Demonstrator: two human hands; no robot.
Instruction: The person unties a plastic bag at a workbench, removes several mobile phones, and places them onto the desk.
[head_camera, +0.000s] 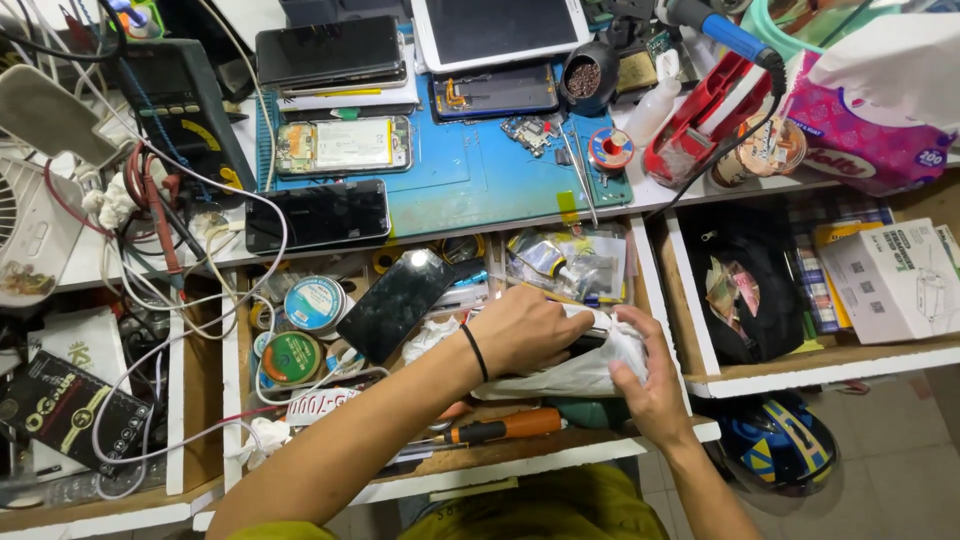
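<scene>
White workbench (700, 190) runs across the top, w/ a blue work mat (480, 180) in the middle, up and away from the grip. Below the bench edge, open wooden drawers w/ white fronts: middle drawer (560, 455) right around the grip, another drawer (830, 365) just to the right, a third (190, 400) well to the left. Pale tiled floor (900, 470) shows at lower right, below and right of the grip. Light is even and bright, no hard shadows.
</scene>
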